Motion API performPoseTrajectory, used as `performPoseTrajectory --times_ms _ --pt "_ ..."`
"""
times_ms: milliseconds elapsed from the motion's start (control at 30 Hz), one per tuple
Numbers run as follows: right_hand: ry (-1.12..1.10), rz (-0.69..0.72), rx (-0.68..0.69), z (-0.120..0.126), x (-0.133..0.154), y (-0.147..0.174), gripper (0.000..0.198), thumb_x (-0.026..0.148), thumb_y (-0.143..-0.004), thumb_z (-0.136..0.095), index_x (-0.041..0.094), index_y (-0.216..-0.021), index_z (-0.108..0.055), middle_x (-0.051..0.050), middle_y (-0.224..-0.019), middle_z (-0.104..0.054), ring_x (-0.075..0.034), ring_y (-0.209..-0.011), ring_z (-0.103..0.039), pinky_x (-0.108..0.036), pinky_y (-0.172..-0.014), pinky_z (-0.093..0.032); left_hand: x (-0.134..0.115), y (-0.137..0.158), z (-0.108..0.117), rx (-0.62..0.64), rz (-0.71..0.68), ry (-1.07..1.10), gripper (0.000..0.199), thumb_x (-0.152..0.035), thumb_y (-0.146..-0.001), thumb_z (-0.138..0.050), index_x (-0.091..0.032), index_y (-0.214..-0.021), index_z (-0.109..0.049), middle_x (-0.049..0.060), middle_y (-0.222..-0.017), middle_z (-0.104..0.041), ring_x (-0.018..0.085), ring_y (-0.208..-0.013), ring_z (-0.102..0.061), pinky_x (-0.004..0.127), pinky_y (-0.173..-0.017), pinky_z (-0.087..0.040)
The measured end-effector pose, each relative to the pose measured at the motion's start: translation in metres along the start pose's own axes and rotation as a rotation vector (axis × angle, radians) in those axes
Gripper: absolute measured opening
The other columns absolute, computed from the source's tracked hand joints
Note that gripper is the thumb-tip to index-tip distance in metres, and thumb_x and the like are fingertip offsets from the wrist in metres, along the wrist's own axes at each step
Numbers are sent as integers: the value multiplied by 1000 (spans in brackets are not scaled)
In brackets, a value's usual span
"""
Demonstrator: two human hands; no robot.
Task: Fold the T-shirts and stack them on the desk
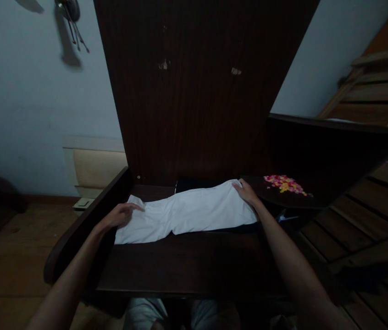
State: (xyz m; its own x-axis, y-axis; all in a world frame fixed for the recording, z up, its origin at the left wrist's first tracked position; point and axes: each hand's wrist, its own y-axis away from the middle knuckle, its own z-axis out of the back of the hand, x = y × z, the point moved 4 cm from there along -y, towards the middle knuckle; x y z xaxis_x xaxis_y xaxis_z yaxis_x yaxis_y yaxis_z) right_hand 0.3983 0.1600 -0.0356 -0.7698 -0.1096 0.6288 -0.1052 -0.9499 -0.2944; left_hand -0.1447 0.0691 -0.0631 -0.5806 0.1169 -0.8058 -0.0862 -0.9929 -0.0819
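Observation:
A long strip of white cloth [201, 208], folded and slightly wrinkled, lies across the dark wooden desk top. At its left end my left hand [121, 215] reaches over the edge, a finger stretched along the upper side and the other fingers closed at the edge, partly hidden. My right hand [246, 191] grips the far right corner, with its fingertips at the fabric's edge. Something flat and black [197, 184] shows behind and beneath the white cloth.
Small pink and yellow pieces [286, 184] lie in a pile on the desk's right part. Near them is a small pale-blue object [286, 217], too dim to name. A raised wooden side edge [87, 224] bounds the left; a tall dark panel [197, 91] stands behind. Wooden slats [369, 201] are at right.

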Motion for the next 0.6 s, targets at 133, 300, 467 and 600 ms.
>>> performPoseTrajectory --times_ms 133,300,467,600 --pt "52 49 93 -1 2 -2 16 36 -85 -49 21 -81 -53 -4 -79 -63 -20 -80 -60 -30 -76 -47 -3 0 21 -102 142 295 55 -31 -58 -59 -16 -110 -72 8 -103 -74 28 -98 -66 37 -84 -53" --pt "-113 -29 59 14 4 -10 22 41 -85 -51 20 -82 -55 -4 -85 -65 -18 -82 -59 -26 -74 -47 -11 -8 52 -146 197 591 75 -29 -57 -61 -19 -131 -60 7 -106 -73 26 -88 -69 31 -72 -56" --pt "-104 -226 12 10 -3 -6 17 33 -78 -59 18 -70 -56 -3 -75 -64 -17 -75 -58 -24 -66 -44 8 -33 41 -262 247 418 67 -25 -53 -61 -13 -119 -66 7 -99 -74 24 -86 -69 30 -70 -55" --pt "-54 -339 43 0 -12 7 17 29 -75 -61 17 -62 -59 0 -64 -61 -15 -66 -57 -23 -60 -42 35 -46 13 -220 376 262 43 -24 -52 -67 -12 -93 -74 10 -87 -74 24 -80 -69 30 -64 -54"
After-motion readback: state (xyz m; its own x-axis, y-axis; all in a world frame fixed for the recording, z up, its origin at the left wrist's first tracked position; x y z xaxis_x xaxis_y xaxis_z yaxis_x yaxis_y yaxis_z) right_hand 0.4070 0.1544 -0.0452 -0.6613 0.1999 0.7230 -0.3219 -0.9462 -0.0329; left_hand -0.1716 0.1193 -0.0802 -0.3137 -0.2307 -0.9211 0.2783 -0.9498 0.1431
